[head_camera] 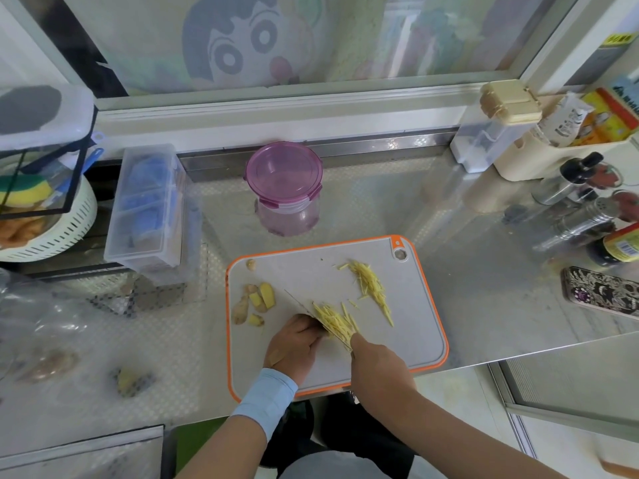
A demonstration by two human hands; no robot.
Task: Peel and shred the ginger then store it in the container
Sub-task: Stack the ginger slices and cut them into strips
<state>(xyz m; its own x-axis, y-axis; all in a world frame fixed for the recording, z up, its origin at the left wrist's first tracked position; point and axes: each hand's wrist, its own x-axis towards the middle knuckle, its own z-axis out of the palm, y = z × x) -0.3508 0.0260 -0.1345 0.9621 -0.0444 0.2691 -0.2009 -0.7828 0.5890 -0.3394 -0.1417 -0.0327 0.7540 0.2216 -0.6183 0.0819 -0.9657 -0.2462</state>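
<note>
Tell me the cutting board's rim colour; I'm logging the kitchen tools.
Orange, around the pale grey cutting board; head view shows it best.

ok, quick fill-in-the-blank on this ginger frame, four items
1. The cutting board has an ____ rim.
2. The round container behind the board has a ____ lid.
3. The unshredded ginger pieces lie near the board's ____ edge.
4. The right hand holds a ____ beside the ginger shreds.

Missing words: orange; purple; left; knife.
</note>
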